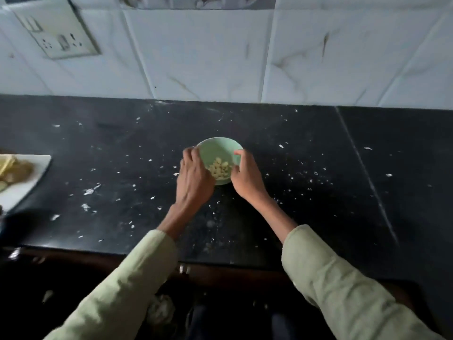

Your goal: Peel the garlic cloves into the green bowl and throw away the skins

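Observation:
A small green bowl (215, 148) sits in the middle of the black counter, tilted toward me, with several peeled garlic cloves (220, 169) heaped at its near side. My left hand (193, 177) grips the bowl's left rim with curled fingers. My right hand (245, 175) holds the right rim, thumb over the edge. Many small white flecks of garlic skin (89, 191) are scattered across the counter around the bowl.
A white tray (27, 182) with yellowish food pieces lies at the left edge of the counter. A tiled wall with a switch plate (56, 33) rises behind. The counter's front edge (147, 252) runs just under my forearms.

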